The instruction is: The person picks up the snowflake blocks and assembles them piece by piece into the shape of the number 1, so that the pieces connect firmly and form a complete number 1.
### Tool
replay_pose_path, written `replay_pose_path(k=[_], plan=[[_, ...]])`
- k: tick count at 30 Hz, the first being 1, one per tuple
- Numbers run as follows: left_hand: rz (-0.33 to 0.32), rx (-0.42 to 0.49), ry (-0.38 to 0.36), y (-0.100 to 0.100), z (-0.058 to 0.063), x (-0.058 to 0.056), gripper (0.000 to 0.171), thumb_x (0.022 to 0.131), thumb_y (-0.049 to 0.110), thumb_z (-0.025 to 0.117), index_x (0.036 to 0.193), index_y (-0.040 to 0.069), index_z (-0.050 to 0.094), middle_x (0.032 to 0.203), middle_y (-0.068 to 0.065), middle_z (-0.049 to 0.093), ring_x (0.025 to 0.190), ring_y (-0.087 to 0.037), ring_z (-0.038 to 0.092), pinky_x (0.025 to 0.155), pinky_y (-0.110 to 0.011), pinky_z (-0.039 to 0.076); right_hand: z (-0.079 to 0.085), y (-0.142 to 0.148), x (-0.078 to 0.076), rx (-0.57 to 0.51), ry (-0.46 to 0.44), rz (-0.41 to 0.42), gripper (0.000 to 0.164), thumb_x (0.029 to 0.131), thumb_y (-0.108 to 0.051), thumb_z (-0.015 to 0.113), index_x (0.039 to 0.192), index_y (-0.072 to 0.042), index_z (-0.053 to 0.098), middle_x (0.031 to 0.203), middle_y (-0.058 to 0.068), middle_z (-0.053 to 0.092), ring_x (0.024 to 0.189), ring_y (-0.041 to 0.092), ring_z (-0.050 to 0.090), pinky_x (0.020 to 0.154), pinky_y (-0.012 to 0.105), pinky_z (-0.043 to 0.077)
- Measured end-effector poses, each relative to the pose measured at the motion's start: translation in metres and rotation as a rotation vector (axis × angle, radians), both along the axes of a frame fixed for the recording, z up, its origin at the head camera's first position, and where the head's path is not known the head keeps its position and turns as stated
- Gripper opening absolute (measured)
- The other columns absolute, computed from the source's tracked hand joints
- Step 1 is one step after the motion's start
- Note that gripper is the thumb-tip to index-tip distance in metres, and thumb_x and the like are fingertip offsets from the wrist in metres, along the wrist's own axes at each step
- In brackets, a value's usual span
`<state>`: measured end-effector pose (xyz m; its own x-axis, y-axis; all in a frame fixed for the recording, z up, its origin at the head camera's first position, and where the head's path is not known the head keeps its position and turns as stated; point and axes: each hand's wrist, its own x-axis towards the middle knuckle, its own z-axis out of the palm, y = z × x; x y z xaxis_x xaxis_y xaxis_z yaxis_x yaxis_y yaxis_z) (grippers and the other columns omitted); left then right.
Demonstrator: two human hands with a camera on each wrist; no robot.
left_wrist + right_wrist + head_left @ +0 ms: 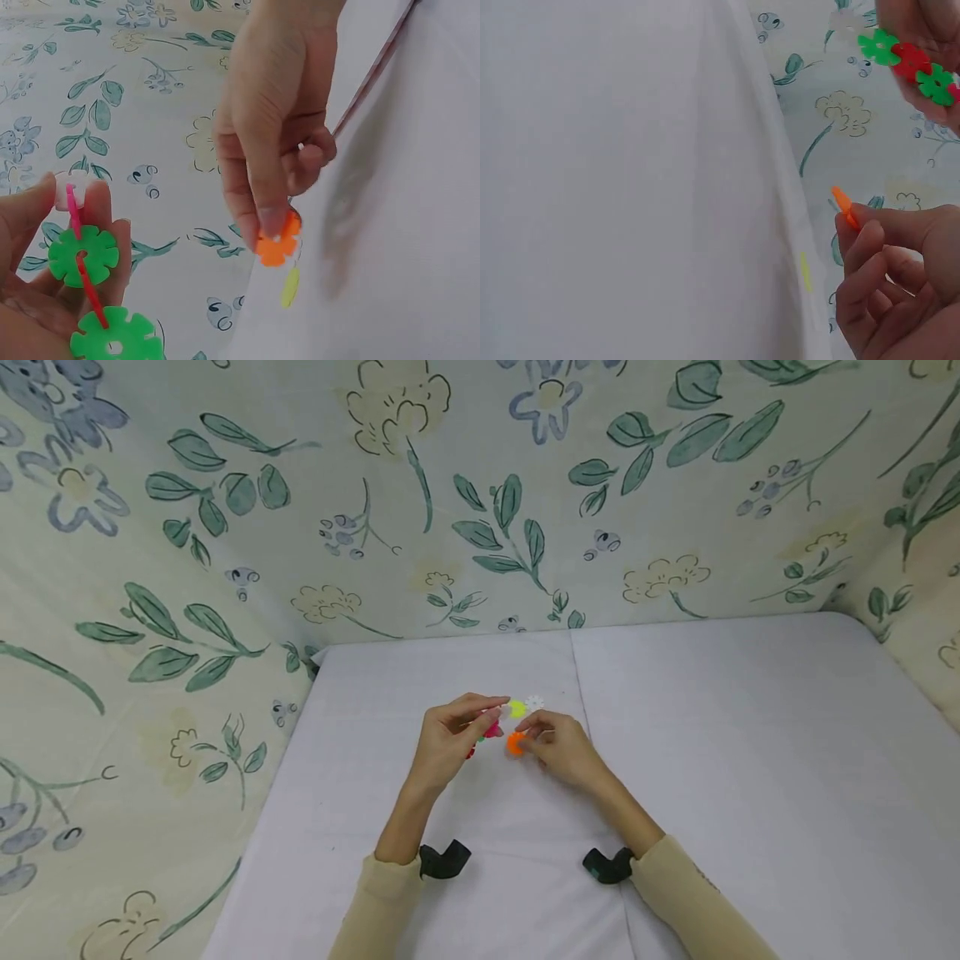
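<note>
Orange disc [283,246] pinched between thumb and fingers of the right hand [561,750], above a white-draped table [720,777].
Thin, flat and notched like a petalled flower around a small central hole, the disc looks like smooth plastic, probably light, stiff, a little slippery and hard to break; its rim and flat faces should give the best hold. Left of the orange disc and apart from it, the left hand [448,742] grips a chain [97,259] of interlocked white, pink, green and red discs. Beyond the orange disc lie a yellow disc [517,708] and a white one [535,702]; farther beyond hangs floral-printed fabric [292,547].
</note>
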<state>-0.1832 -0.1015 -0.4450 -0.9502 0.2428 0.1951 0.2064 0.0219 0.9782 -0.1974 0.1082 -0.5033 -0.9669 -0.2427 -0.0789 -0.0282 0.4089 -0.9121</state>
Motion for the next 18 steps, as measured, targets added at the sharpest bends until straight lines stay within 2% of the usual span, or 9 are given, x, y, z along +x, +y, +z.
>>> replay_pose_path(k=[5,9,12,15,18], plan=[[-0.005,0.003,0.003,0.002,-0.001,0.000,0.022,0.098,0.013,0.072,0.118,0.005,0.078,0.106,-0.029,0.068,0.083,-0.029,0.071,0.076,-0.026,0.062,0.026,0.014,0.006,-0.115,-0.007,-0.013,0.020,0.097,-0.019,0.075,0.116,-0.012,0.075,0.085,0.015,0.069,0.057,0.018,0.053,0.052,0.023,0.045],[-0.021,0.013,0.000,0.002,-0.002,0.000,0.024,0.098,0.012,0.072,0.119,0.002,0.076,0.110,-0.032,0.068,0.086,-0.039,0.074,0.078,-0.030,0.064,0.045,0.022,0.011,-0.242,0.027,-0.038,0.025,0.097,-0.023,0.075,0.119,-0.009,0.075,0.084,0.006,0.069,0.059,0.015,0.052,0.054,0.023,0.046],[-0.022,0.012,-0.001,0.002,-0.002,0.000,0.023,0.097,0.012,0.073,0.117,0.003,0.077,0.111,-0.026,0.072,0.086,-0.034,0.076,0.078,-0.031,0.064,0.054,0.025,0.014,-0.308,0.044,-0.060,0.026,0.097,-0.023,0.074,0.118,-0.007,0.075,0.088,0.000,0.071,0.060,0.014,0.053,0.054,0.022,0.047],[-0.030,0.007,0.008,0.003,-0.002,0.000,0.022,0.097,0.012,0.073,0.116,0.002,0.077,0.109,-0.020,0.074,0.087,-0.024,0.076,0.078,-0.031,0.064,0.059,0.024,0.017,-0.337,0.038,-0.083,0.024,0.098,-0.022,0.073,0.117,-0.006,0.072,0.093,-0.001,0.073,0.060,0.014,0.054,0.054,0.020,0.047],[-0.041,0.003,0.016,0.003,-0.002,0.000,0.022,0.097,0.012,0.073,0.115,-0.001,0.077,0.106,-0.021,0.074,0.089,-0.018,0.072,0.077,-0.030,0.064,0.061,0.022,0.018,-0.352,0.022,-0.094,0.024,0.100,-0.022,0.071,0.117,-0.005,0.070,0.092,0.000,0.072,0.058,0.014,0.053,0.054,0.020,0.047]])
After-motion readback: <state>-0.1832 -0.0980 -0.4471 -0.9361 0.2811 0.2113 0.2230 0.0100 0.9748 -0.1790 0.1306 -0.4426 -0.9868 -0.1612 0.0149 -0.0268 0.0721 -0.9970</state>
